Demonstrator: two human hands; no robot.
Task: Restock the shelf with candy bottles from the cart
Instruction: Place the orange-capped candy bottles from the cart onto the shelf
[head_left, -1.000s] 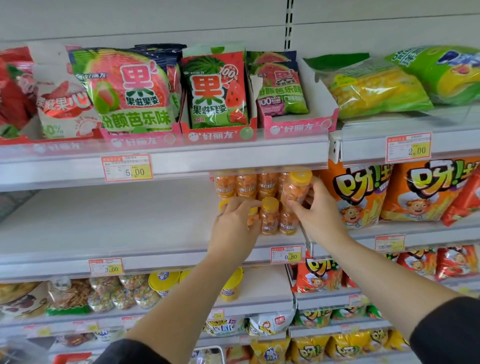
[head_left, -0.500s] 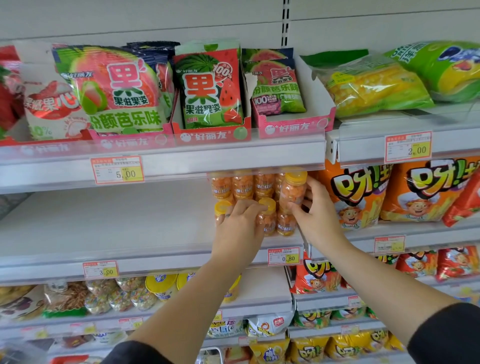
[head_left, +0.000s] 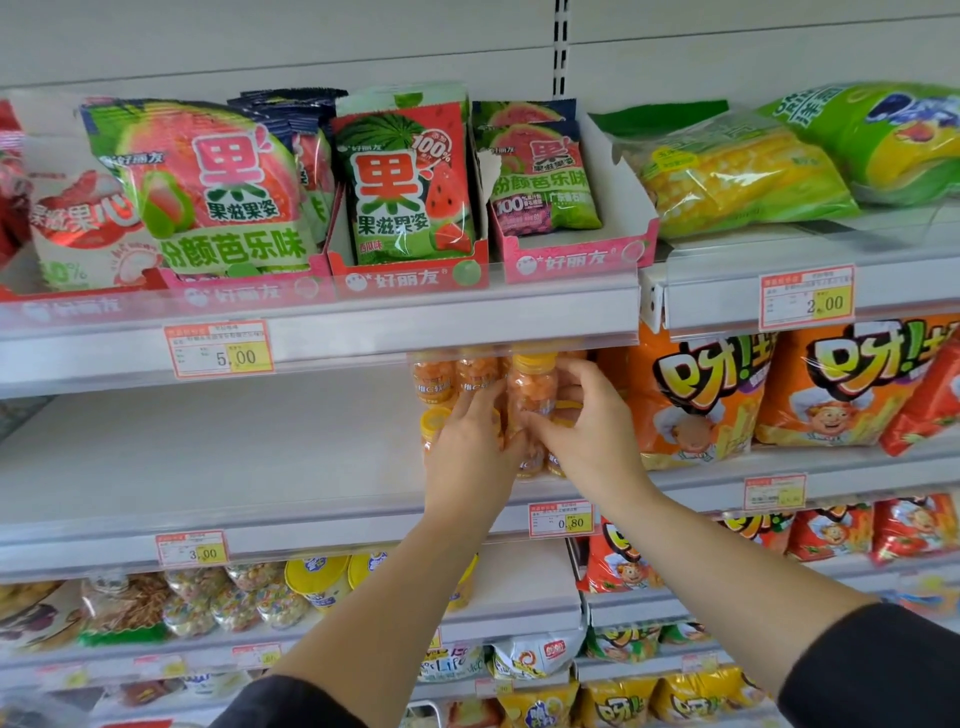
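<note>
The step in hand is to settle the candy bottles (head_left: 475, 375) into a tidy stack at the right end of the middle shelf (head_left: 208, 457), just beside the orange snack bags (head_left: 696, 395).

The right hand (head_left: 587, 431) has its thumb and fingers curled round an upper bottle (head_left: 530, 387) with a yellow cap, which stands on top of the lower ones. The left hand (head_left: 470, 447) lies against the front bottles with its fingers almost straight. It seems to steady them and to grip none, though the palm side is hidden.

To do this well, I think the upper bottle should go straight down onto the caps under it and be let go only when it does not rock. The left hand should brace the front row meanwhile, because round bottles in a stack slide easily. The labels should face forward.

Counted: two hands, and at least six bottles. Two stand at the back left, one is in the right hand, one is at the lower left (head_left: 434, 423), and two show below the hands. More may be hidden. I can read four price tags clearly. The cart is not in view.
</note>
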